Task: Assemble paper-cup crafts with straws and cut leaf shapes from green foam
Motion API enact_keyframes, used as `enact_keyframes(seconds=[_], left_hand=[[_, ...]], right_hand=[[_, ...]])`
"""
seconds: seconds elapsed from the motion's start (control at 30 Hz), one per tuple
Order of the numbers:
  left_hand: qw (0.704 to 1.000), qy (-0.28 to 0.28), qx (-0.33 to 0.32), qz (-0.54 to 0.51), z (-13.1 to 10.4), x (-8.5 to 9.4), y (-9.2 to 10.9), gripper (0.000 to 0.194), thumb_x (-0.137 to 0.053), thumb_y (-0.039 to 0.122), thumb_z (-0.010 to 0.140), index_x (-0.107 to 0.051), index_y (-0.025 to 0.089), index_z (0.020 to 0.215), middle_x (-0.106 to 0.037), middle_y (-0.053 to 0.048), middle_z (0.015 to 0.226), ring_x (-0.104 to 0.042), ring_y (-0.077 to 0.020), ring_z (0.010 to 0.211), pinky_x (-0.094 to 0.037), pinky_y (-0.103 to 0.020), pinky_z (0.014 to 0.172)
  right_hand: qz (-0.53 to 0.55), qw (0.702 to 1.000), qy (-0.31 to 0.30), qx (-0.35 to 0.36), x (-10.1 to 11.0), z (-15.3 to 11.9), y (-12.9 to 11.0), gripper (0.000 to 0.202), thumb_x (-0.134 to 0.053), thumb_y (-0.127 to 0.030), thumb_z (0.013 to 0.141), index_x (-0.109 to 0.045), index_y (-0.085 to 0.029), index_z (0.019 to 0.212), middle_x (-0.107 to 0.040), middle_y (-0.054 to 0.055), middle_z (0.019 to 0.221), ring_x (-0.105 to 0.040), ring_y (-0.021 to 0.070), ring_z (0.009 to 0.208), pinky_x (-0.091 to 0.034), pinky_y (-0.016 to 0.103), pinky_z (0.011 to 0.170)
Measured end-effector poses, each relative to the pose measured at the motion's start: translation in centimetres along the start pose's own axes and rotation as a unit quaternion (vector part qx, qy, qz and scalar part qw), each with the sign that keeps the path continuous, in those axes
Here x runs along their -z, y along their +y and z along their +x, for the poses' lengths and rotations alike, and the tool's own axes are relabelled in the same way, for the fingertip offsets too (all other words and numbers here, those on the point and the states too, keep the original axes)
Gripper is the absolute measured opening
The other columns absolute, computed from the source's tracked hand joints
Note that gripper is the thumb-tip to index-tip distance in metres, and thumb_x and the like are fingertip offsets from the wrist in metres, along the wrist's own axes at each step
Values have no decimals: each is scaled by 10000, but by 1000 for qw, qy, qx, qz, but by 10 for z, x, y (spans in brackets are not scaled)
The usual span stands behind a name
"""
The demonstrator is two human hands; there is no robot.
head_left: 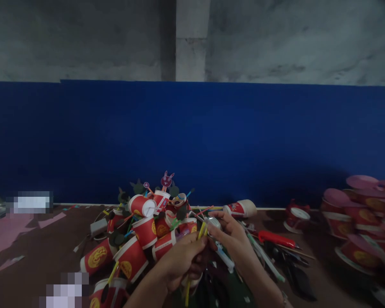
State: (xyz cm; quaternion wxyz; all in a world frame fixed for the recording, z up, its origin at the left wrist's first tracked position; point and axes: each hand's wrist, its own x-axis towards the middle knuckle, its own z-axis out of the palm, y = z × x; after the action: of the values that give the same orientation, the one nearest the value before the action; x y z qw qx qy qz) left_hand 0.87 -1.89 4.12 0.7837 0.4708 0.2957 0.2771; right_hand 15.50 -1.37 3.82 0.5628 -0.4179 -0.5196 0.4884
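My left hand [188, 254] is closed on a yellow straw [188, 291], which runs down below the fingers and shows again above them. Close against its right side, my right hand [226, 231] has its thumb and fingers pinched on a roll of clear tape [213, 222], near the straw's top. A white cup rim shows under my left hand, mostly hidden. Left of the hands is a pile of red paper cups [144, 231] with coloured straws. A pink rabbit cutout [166, 180] stands on a straw at the top of that pile.
Stacked cups [244, 208] lie by the blue wall panel [192, 137]. To the right are a red-handled cutter [276, 238], a black object [300, 278], a tape reel [298, 214] and more red cups with pink discs [361, 214]. Pink paper [9, 233] lies left on the brown table [60, 252].
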Motion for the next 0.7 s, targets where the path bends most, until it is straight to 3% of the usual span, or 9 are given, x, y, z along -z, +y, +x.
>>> enact_keyframes(seconds=[0.17, 0.33, 0.5, 0.7], left_hand=[[1000, 2, 4, 8, 1, 1, -2, 352, -541, 517, 743, -487, 178, 819, -316, 96, 507, -187, -22, 366, -83, -201, 375], [999, -29, 22, -4, 1, 3, -1, 305, -527, 480, 769, -477, 182, 810, -320, 92, 515, -195, -25, 369, -100, -197, 371], [998, -49, 24, -38, 0, 6, 0, 275, -502, 462, 793, -465, 191, 820, -307, 98, 503, -192, -28, 361, -102, -188, 358], [998, -43, 36, -31, -2, 3, 2, 312, -541, 491, 755, -426, 201, 761, -289, 108, 483, -160, -20, 350, -69, -196, 358]], right_hand=[[-18, 1000, 8, 0, 0, 0, -4, 363, -671, -372, 690, -514, -171, 950, -595, -32, 625, -504, 86, 435, -406, 214, 438], [-94, 993, 21, 65, 2, -2, -6, 321, -644, -287, 714, -520, -180, 989, -661, 28, 795, -621, 168, 715, -493, 268, 643], [-175, 972, 50, 151, 0, -7, -4, 306, -596, -253, 748, -503, -201, 1035, -655, 48, 879, -628, 195, 821, -501, 306, 738], [-272, 938, 49, 210, 4, -8, 1, 253, -576, -241, 757, -543, -205, 1005, -647, 59, 908, -621, 204, 831, -503, 315, 743]])
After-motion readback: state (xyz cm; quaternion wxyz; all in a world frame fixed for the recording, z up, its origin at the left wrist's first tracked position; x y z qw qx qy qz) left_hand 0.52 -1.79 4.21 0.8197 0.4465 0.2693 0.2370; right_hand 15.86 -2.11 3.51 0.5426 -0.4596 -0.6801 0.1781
